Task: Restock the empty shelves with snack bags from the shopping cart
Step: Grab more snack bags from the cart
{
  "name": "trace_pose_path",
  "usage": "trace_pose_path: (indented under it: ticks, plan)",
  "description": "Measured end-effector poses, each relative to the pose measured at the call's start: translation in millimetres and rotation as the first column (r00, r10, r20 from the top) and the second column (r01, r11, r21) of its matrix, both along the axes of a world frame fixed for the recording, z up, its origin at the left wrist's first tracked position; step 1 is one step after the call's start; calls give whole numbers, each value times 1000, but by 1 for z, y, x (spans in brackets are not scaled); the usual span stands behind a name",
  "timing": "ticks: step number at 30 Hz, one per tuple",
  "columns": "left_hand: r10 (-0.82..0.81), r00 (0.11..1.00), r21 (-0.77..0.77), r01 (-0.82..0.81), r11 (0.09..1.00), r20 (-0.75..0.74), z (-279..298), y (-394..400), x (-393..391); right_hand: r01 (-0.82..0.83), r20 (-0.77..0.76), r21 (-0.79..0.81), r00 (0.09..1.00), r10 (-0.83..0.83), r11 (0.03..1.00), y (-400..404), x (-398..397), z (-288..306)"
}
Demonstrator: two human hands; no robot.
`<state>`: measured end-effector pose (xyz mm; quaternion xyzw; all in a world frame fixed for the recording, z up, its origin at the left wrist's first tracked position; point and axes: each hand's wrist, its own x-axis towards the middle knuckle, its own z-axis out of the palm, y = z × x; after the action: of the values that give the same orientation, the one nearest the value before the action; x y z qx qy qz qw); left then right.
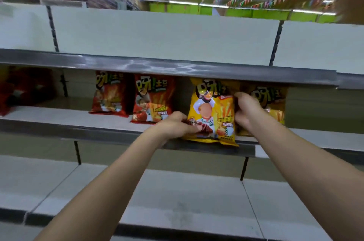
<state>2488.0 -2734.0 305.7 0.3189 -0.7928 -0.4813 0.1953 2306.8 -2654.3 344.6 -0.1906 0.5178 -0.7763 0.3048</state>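
A yellow snack bag [213,110] stands upright at the front edge of the middle shelf [78,120]. My left hand [177,123] grips its lower left corner, and my right hand [247,110] grips its right edge. Behind my right hand stands a second yellow bag [270,99], partly hidden. Two red snack bags [109,93] [152,99] stand upright to the left on the same shelf. The shopping cart is out of view.
The upper shelf [167,67] overhangs the bags' tops. More red bags [23,87] sit blurred at the far left. Below, a white lower shelf [177,191] spans the view. White back panels [163,37] stand behind the shelves.
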Motion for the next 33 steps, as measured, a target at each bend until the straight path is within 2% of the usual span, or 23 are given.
trace_pose_path:
  ticks: [6,8,12,13,14,15,16,17,19,22,26,30,33]
  plan:
    - [133,991,-25,-133,991,13,-3,-56,-61,-14,-104,-1,994,13,1000,-61,-39,-4]
    - [173,985,-19,-172,985,19,-6,-68,-77,17,-98,-2,995,-17,1000,-74,-51,-5]
    - [150,989,-31,-150,988,-11,-9,-83,-103,53,-50,34,997,-51,998,-89,-73,-4]
    - [138,990,-59,-139,989,-25,-10,-86,-108,98,-78,87,993,-91,991,-89,-73,-4]
    - [132,991,-73,-134,988,-32,-10,-88,-112,135,-220,131,970,-104,982,-90,-71,-1]
    - [138,990,-90,-140,986,-32,-10,-90,-115,79,-198,142,979,-50,987,-87,-71,0]
    - [143,989,-98,-145,985,-28,-11,-91,-117,-8,-91,136,996,20,991,-91,-74,-1]
    - [146,989,-116,-149,982,-30,-12,-93,-120,-44,-196,130,978,69,991,-93,-82,-5]
    - [141,990,-137,-142,980,-15,-14,-97,-123,3,-272,146,962,37,989,-100,-86,-11]
    - [124,992,-143,-121,982,13,-17,-100,-124,67,-248,151,968,-28,986,-105,-82,-16]
    - [148,989,-153,-148,977,-9,-20,-97,-124,0,-263,180,964,48,984,-100,-80,-13]
    - [209,977,-159,-212,964,-39,-21,-88,-113,9,-205,159,978,24,987,-90,-66,-10]
    - [258,964,-105,-263,959,-64,-14,-68,-88,92,-338,261,941,2,961,-70,-40,-12]
